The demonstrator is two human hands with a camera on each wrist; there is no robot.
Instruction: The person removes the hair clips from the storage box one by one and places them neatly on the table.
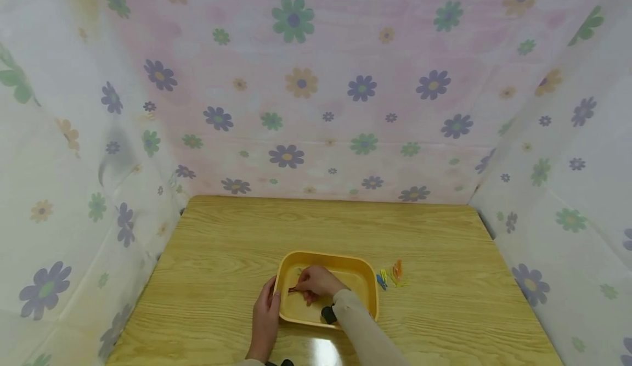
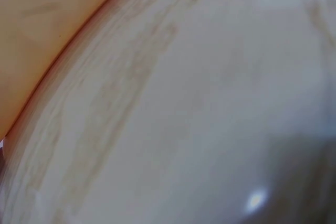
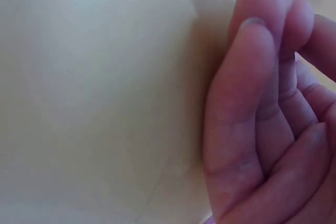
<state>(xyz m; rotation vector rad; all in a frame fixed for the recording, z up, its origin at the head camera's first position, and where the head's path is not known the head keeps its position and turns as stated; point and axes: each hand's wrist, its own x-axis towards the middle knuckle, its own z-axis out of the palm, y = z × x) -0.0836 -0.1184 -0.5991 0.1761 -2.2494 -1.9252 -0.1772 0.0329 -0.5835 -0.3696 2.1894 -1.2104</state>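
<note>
Head view showed the right hand [image 1: 316, 285] inside the yellow tray [image 1: 362, 278] near the table's [image 1: 222, 245] front edge, fingers curled, pinching a small reddish clip [image 1: 293, 289]; the left hand [image 1: 265, 316], fingers straight, rested against the tray's left rim, with coloured clips [image 1: 392, 275] just beside its right rim

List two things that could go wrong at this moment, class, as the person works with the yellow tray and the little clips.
1. The right hand pinches a small dark red clip over the yellow tray; a loose pinch might drop it.
2. The left hand only rests against the tray's outer wall, so the tray may slide toward the loose coloured clips lying on the wooden table beside it.
</note>
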